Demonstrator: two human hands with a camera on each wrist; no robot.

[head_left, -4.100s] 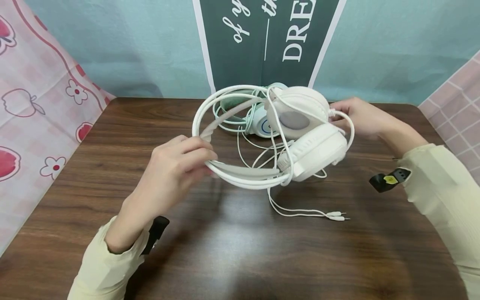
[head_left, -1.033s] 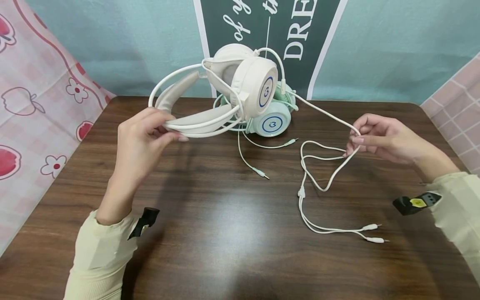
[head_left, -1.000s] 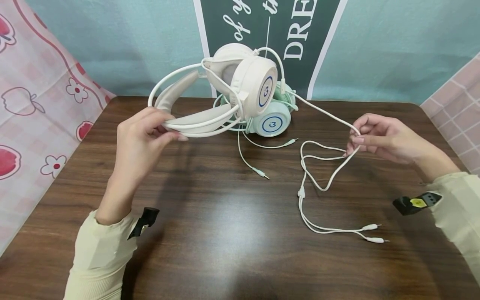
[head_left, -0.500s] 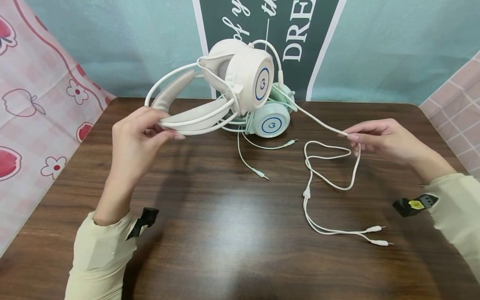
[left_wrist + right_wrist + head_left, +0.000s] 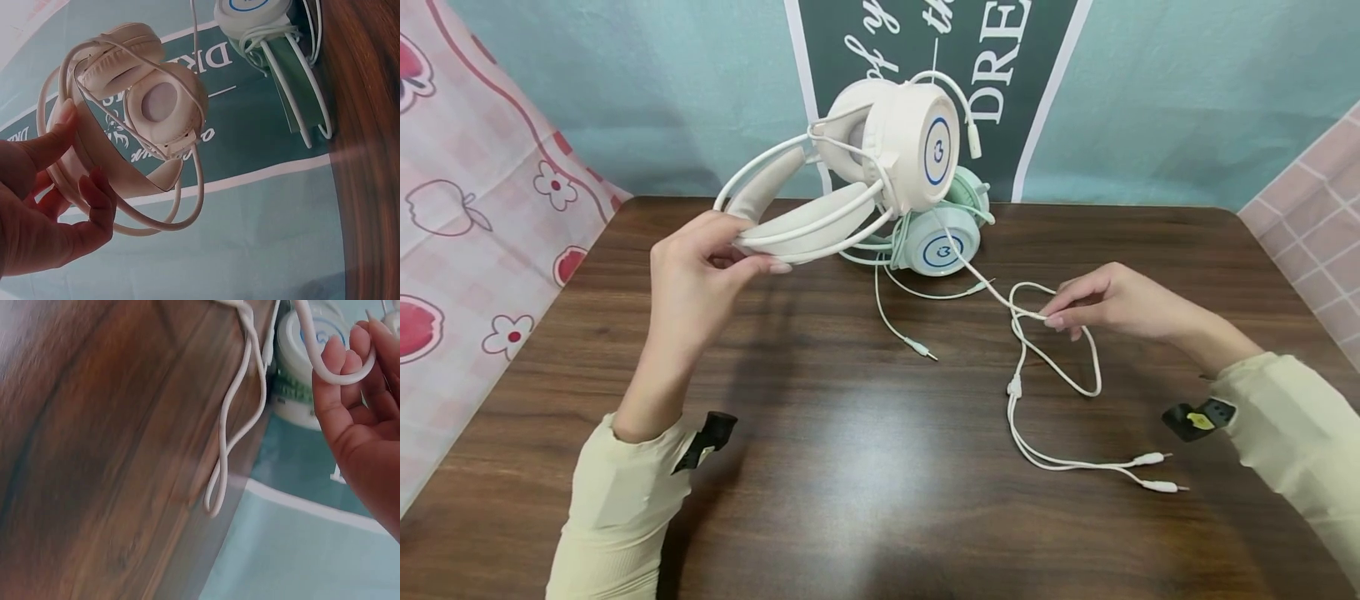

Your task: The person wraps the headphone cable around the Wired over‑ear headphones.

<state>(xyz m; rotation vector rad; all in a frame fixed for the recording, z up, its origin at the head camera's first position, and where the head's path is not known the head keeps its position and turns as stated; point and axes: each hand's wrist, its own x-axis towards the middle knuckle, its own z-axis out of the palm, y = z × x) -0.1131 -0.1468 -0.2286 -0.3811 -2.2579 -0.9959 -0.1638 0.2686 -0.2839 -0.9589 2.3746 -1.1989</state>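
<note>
White headphones (image 5: pixel 904 142) are held up above the table by my left hand (image 5: pixel 700 283), which grips the headband (image 5: pixel 820 225) between thumb and fingers. In the left wrist view both cushioned ear cups (image 5: pixel 159 100) hang beyond that hand. My right hand (image 5: pixel 1120 308) pinches the white headphone cable (image 5: pixel 992 290), low over the table on the right. Past the fingers the cable loops and splits into two plugs (image 5: pixel 1159 486) lying on the wood. In the right wrist view the cable (image 5: pixel 340 379) bends round the curled fingers.
Mint-green headphones (image 5: pixel 942 250) lie at the back of the brown wooden table (image 5: pixel 865 517), their cord wound around them. Their two plugs (image 5: pixel 917 346) rest in front. Behind hangs a blue cloth with a dark lettered panel (image 5: pixel 917 50); a pink patterned cloth (image 5: pixel 467 225) borders the left.
The headphones were turned and lifted from over the green pair, ear cups up. My right hand took the cable, pulled it right, then came back left and lower, slackening it.
</note>
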